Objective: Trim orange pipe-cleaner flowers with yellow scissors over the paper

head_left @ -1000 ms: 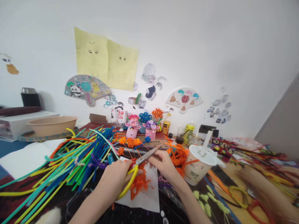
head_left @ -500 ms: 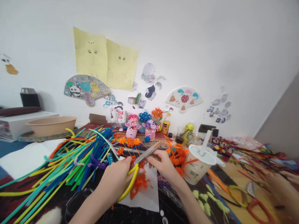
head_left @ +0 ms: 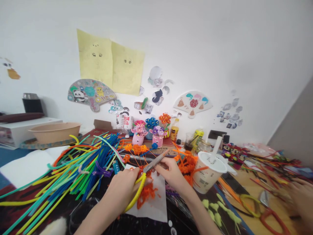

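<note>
A pair of scissors [head_left: 156, 161] with yellow handles is in my left hand [head_left: 126, 182], its fingers curled round the handles and the blades pointing up to the right. My right hand [head_left: 169, 171] is closed in a pinch beside the blades; what its fingertips hold is mostly hidden, with orange fuzzy material close by. Beneath both hands lies a white paper sheet [head_left: 158, 209], with orange fluffy clippings [head_left: 146, 195] heaped on it. Orange pipe-cleaner pieces [head_left: 187, 166] are piled just right of my right hand.
Bundled pipe cleaners [head_left: 80, 169] spread across the left. A lidded drink cup [head_left: 206, 174] with a straw stands right of my right forearm. Small potted craft flowers [head_left: 138, 138] stand behind. Another person's hand [head_left: 300, 199] is at the far right, near scissors with orange and yellow handles [head_left: 272, 220].
The hands and scissors stay almost in place, with only a slight shift of the blades. The whole view has moved a little. The other person's hand at the right has moved slightly.
</note>
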Demonstrator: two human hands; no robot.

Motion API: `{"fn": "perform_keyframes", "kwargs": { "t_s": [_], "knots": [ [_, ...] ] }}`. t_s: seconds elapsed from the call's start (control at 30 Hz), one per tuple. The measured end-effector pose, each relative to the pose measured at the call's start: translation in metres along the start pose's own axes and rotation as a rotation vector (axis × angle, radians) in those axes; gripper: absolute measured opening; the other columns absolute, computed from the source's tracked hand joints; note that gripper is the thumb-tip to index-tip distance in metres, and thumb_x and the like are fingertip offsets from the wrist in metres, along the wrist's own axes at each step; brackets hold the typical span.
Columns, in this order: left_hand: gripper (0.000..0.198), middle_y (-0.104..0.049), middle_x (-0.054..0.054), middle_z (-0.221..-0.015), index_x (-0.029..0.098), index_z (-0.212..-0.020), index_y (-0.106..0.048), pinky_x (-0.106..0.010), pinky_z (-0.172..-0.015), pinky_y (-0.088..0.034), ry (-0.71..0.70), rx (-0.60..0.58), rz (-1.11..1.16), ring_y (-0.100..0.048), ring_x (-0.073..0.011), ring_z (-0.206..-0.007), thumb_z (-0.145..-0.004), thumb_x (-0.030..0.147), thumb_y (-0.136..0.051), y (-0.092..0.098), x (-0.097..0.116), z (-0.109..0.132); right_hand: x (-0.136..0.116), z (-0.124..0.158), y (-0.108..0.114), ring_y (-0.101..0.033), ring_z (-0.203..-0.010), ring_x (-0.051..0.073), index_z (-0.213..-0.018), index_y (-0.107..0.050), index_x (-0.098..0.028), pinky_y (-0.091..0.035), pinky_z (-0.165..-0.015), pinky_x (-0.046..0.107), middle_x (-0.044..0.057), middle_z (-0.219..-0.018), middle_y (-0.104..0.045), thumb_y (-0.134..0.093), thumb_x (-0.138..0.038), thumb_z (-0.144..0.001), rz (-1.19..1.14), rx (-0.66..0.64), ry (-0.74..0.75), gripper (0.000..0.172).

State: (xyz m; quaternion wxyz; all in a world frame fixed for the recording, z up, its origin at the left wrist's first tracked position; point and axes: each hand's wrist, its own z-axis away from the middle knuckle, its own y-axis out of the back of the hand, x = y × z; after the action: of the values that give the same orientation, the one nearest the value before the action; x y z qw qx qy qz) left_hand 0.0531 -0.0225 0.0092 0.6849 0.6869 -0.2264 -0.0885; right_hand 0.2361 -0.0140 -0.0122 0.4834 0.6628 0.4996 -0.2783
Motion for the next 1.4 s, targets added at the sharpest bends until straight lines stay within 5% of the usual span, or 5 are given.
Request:
{"fn": "perform_keyframes", "kwargs": {
  "t_s": [0.4, 0.93, 1.4],
  "knots": [
    [0.050, -0.065, -0.009, -0.073, 0.019, -0.082, -0.062, -0.028, -0.058, -0.039, 0.000, 0.006, 0.043, -0.065, -0.0246, -0.071, -0.089, 0.054, -0.028, -0.0010, -0.0019, -0.0003, -0.0009, 0.0000, -0.0003, -0.050, -0.050, 0.011, -0.068, -0.065, -0.013, -0.036, -0.048, 0.022, 0.002, -0.060, -0.062, -0.056, -0.020, -0.076, -0.003, 0.006, 0.003, 0.015],
    [0.037, -0.070, -0.011, -0.085, 0.018, -0.093, -0.057, -0.031, -0.064, -0.043, 0.010, -0.011, 0.061, -0.067, -0.0287, -0.082, -0.090, 0.045, -0.032, 0.0028, 0.0056, 0.0005, -0.0042, 0.0015, -0.0028, -0.050, -0.051, 0.012, -0.072, -0.067, -0.013, -0.038, -0.049, 0.022, 0.000, -0.058, -0.059, -0.056, -0.022, -0.079, -0.004, -0.021, 0.033, 0.016],
    [0.051, -0.068, -0.011, -0.078, 0.019, -0.086, -0.062, -0.028, -0.058, -0.039, -0.023, -0.001, 0.023, -0.066, -0.0264, -0.075, -0.090, 0.055, -0.025, -0.0032, 0.0018, -0.0024, -0.0080, 0.0035, -0.0036, -0.040, -0.049, 0.010, -0.070, -0.068, -0.013, -0.032, -0.048, 0.021, -0.003, -0.052, -0.049, -0.054, -0.021, -0.079, 0.106, -0.025, 0.062, 0.018]
  ]
}}
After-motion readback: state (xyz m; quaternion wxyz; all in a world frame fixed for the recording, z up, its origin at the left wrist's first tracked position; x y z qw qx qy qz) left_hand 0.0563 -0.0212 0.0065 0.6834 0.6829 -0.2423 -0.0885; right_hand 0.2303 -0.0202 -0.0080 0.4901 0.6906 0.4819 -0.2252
